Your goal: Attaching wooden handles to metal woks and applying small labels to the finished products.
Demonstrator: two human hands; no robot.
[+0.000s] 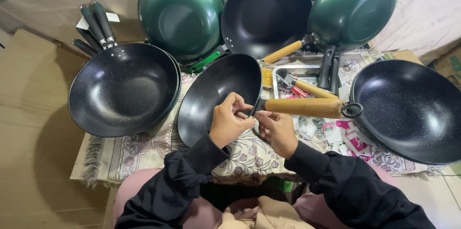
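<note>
Black, speckled and glossy, the small pan [216,92] sits tilted at the centre of the view, its bowl leaning toward eleven o'clock and its wooden handle [303,107] running out toward three o'clock, ending in a dark metal hanging ring [352,110]. Both hands meet at the joint where handle joins bowl: the left hand [229,121] has its fingers curled narrow and pinched on the rim at the metal bracket, while the right hand [277,130] comes up from five o'clock with thumb and fingertips closed on the near end of the handle. Whether a small screw or nut sits between the fingertips cannot be told. Black sleeves [192,176] lead back to six o'clock. At nine o'clock lies a stack of large black pans [122,87] with dark handles pointing to eleven o'clock; at three o'clock rests another large black pan [410,109]. Across twelve o'clock, two green pans [180,13] [353,6] lean against the backdrop with a black pan [266,10] between them. A metal tray [293,73] of small parts lies just beyond the wooden handle at one o'clock. Everything rests on a floral patterned cloth [134,152].
</note>
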